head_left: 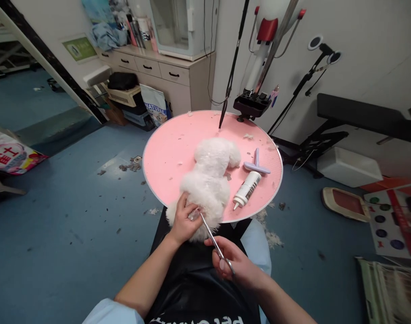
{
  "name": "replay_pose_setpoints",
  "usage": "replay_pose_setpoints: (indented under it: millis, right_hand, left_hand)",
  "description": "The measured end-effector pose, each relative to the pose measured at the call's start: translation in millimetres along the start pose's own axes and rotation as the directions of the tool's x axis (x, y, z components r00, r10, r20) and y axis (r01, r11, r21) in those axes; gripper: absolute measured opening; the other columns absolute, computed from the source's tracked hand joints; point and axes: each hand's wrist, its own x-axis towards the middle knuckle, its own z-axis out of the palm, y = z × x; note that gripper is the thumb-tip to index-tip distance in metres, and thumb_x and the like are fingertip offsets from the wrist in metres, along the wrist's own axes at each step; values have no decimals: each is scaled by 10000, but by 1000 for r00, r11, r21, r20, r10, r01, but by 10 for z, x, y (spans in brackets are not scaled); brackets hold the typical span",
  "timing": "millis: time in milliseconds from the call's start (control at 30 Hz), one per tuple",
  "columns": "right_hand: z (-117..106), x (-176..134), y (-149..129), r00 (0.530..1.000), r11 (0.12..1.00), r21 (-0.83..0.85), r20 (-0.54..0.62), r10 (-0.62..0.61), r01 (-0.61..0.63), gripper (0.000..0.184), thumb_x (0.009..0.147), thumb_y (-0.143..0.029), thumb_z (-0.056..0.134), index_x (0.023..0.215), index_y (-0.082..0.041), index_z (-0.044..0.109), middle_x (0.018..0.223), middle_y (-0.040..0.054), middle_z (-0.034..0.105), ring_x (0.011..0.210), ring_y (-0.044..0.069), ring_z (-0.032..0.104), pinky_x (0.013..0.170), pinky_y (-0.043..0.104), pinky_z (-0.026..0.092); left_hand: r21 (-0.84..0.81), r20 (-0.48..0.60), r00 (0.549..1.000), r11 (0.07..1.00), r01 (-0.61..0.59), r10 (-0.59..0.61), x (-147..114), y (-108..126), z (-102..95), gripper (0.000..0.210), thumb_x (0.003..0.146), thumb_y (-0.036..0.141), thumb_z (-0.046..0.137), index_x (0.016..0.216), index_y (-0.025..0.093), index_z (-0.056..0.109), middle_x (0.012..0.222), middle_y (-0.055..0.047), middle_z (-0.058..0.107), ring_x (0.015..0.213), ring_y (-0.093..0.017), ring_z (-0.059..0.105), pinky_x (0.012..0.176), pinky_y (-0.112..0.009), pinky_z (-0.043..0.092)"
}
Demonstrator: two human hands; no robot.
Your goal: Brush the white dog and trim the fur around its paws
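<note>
A fluffy white dog [210, 166] lies on a round pink grooming table [164, 148], its near end towards me at the table's edge. My left hand [185, 220] is closed on a fold at that near end, which looks like an ear, with pinkish skin showing between the fingers. In my right hand [230, 258] is a slim, ring-handled metal hemostat [212, 236]. Its shut tip touches the pinkish spot beside my left fingers. The dog's face is hidden from view.
On the table's right lie a white nozzle bottle [247, 190] and a lilac T-shaped rake comb [257, 165]. A black grooming strap [228, 85] hangs over the far edge, near a black tool tray [251, 105]. Fur tufts [131, 164] litter the blue floor.
</note>
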Motion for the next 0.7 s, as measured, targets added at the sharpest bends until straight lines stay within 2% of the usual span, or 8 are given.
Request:
replay_pose_setpoints:
  millis: [133,233,300,400,500,567,633,700]
  right_hand:
    - [30,19,-82,988,866,-496,-93,-125,62,495,778,-219,608,1244,-214,441,735,-36,520,584,94,457,565,234,370]
    - [36,163,-94,905,404,-911,-106,-413,77,541,767,-164,568,1291,-183,433,876,57,609,726,189,538,683,338,426]
    - [53,296,-69,837,95,-995,-18,-547,40,550,758,-152,549,1296,-126,436,1012,138,625,853,265,561,761,414,431]
    - [97,407,36,824,-91,-995,25,-566,-33,516,752,-153,532,1261,-93,468,1009,164,635,863,302,575,748,447,446]
    - [57,321,251,832,-18,-994,-78,-549,-106,495,705,-151,563,1198,-154,519,910,103,644,770,264,586,699,405,472]
    - [-76,166,448,815,175,-977,-198,-545,-120,468,720,-142,533,1185,-193,510,880,63,641,721,213,598,670,337,496]
    - [-284,-62,662,737,395,-906,-368,-567,-148,430,784,-196,478,1213,-176,470,856,53,641,643,174,609,632,289,514]
    - [-508,-374,866,607,528,-818,-544,-579,-229,458,794,-284,490,1231,-152,458,873,63,651,667,184,637,674,291,524]
  left_hand:
    - [-51,-4,1000,999,12,-12,14,108,-136,212,839,308,553,853,137,677,1437,-142,343,1293,-288,414,1040,-417,406]
    - [-102,40,997,993,-55,59,73,288,-264,302,896,376,477,945,166,690,1482,-107,306,1367,-306,287,1047,-479,381]
    - [-67,26,997,995,-72,74,167,410,-332,247,895,333,494,914,194,697,1444,-80,386,1383,-300,248,1081,-526,311]
    - [-125,-110,994,992,11,-25,369,541,-440,221,905,228,467,828,192,671,1251,-79,581,1303,-254,401,1067,-502,342]
    - [-225,-253,965,974,11,-69,492,614,-573,166,883,193,496,813,189,646,1120,-79,640,1124,-216,566,973,-426,454]
    - [-206,-221,972,970,-131,84,449,605,-635,97,830,166,565,853,198,654,1134,-83,630,1094,-219,579,954,-409,466]
    - [-219,20,931,910,-351,364,346,489,-655,106,795,151,590,857,204,658,1035,-79,664,1023,-216,608,921,-393,484]
    - [-250,329,814,875,-414,479,302,236,-666,143,823,171,531,736,198,641,775,-44,678,815,-181,645,843,-359,514]
